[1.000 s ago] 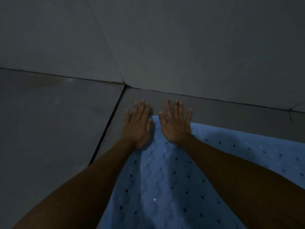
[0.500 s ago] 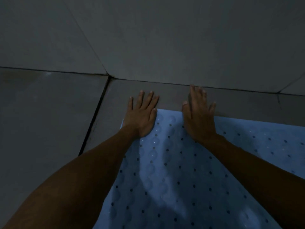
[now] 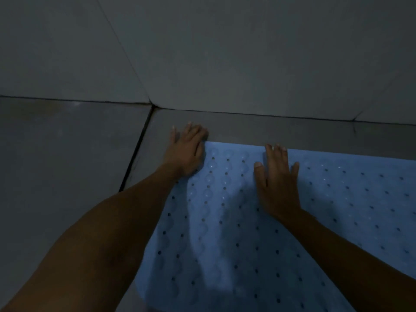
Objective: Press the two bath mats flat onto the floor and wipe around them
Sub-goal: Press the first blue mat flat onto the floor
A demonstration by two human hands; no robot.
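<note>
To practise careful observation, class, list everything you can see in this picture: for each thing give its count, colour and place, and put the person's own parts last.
Bath mat: one in view, light blue with rows of small dark holes, flat on the floor at lower right, its far edge close to the wall.
Floor: grey tiles with a dark joint running beside the mat's left edge.
Wall: grey tiles, across the top of the picture.
Left hand: one, open and flat on the mat's far left corner, fingertips on the floor.
Right hand: one, open and flat on the mat near its far edge.
</note>
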